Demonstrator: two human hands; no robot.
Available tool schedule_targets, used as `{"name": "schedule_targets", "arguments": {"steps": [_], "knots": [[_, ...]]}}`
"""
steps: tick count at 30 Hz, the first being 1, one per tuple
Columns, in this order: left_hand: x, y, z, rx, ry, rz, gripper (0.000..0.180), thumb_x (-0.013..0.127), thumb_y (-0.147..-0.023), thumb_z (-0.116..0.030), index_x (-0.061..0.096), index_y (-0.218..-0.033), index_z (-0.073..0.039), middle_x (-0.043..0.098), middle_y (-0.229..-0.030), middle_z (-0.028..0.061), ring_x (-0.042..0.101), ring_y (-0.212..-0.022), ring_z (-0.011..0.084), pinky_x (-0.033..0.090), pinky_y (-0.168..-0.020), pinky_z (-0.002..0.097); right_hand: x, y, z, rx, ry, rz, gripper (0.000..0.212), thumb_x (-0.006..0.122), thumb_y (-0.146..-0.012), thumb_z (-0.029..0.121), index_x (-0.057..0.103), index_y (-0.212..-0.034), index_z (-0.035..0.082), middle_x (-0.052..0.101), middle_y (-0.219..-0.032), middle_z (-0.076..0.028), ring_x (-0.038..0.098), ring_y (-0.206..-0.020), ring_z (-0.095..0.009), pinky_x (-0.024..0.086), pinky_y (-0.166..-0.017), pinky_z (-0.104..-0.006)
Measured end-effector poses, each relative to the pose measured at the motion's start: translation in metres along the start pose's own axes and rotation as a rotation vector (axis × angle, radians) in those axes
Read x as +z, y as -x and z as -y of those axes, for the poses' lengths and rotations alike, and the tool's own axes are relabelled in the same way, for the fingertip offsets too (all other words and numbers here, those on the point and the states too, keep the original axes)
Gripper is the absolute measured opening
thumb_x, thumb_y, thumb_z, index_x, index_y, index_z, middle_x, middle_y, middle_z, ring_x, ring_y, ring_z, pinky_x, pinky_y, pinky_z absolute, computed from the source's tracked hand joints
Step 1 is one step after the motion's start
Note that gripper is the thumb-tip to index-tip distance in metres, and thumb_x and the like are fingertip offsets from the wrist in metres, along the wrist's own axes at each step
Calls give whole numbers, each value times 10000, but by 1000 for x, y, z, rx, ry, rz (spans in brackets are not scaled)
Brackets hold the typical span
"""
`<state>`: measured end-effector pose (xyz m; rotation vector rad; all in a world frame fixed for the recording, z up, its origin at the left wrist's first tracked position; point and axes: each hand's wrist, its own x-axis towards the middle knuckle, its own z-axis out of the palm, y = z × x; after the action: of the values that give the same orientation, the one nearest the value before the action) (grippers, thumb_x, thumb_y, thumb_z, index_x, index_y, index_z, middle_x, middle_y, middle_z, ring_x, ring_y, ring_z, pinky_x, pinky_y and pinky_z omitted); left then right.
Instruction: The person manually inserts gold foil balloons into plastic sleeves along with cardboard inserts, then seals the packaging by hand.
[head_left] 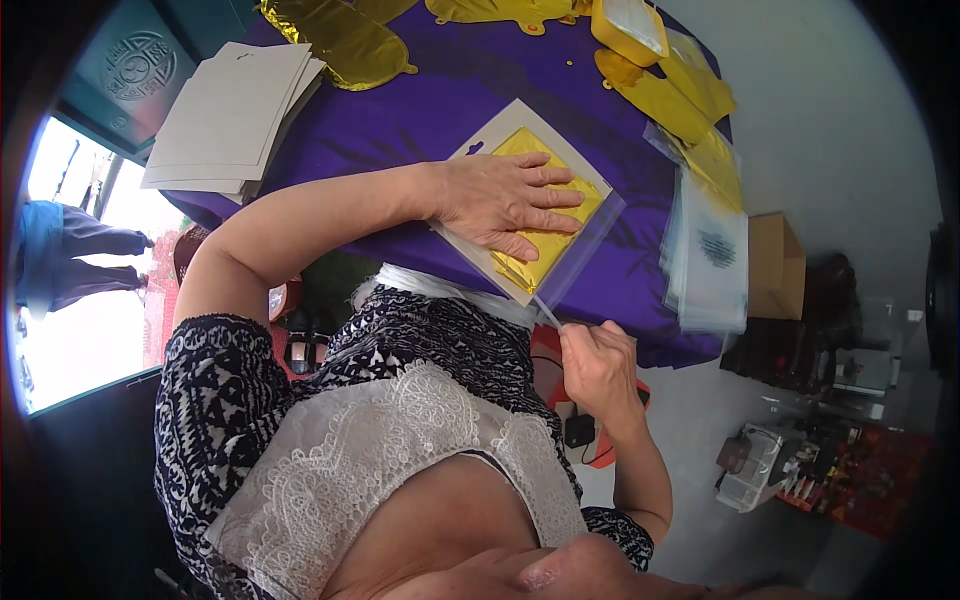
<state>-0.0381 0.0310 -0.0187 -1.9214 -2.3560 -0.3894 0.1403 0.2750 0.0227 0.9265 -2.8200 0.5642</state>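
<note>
Nearest, the right hand hangs just off the table edge, fingers pressed together, pinching a thin clear strip that runs up to the corner of a clear plastic bag. The bag lies on the purple tablecloth and holds a white backing card with a folded gold foil balloon on it. The left hand lies flat, fingers spread, pressing on the foil and card. Farther off are a stack of white cards at left, a stack of clear bags at right, and more gold foil balloons at the far edge.
</note>
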Motion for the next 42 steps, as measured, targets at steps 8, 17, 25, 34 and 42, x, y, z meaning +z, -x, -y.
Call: {"name": "schedule_targets", "arguments": {"steps": [8,17,25,34,42], "knots": [[2,1,1,4,3,-7,729,275,-994,-680,348,-1549,-214,290,-1609,161,213,-1502,384,111,-1238,545,1,-4,0,-16,-27,16,16,633,-854,8,621,-843,10,589,-630,-122,591,-574,-301,408,-579,-392],[-1,0,-1,0,35,-18,722,312,-995,-664,381,-1536,-191,301,-1605,159,220,-1503,376,124,-1236,543,3,-14,1,-64,-54,22,49,639,-846,9,599,-818,17,537,-600,-118,554,-544,-293,391,-569,-395],[-1,1,-2,-19,-5,17,663,271,-1030,-606,343,-1558,-211,276,-1625,131,188,-1518,350,97,-1249,518,7,-26,5,-107,14,13,73,647,-840,24,590,-795,29,509,-579,-106,533,-531,-282,382,-563,-392],[0,0,-2,-30,11,27,620,253,-1049,-548,317,-1568,-214,254,-1635,117,163,-1524,355,72,-1253,525,7,-29,4,-94,-11,-4,123,638,-858,29,564,-760,41,508,-575,-109,532,-531,-289,386,-568,-389],[0,-1,0,-17,-8,24,635,238,-1046,-561,328,-1564,-205,261,-1630,126,175,-1518,360,82,-1250,530,7,-31,4,-77,-4,29,144,640,-847,34,541,-743,38,505,-555,-117,537,-521,-300,382,-558,-399]]}}
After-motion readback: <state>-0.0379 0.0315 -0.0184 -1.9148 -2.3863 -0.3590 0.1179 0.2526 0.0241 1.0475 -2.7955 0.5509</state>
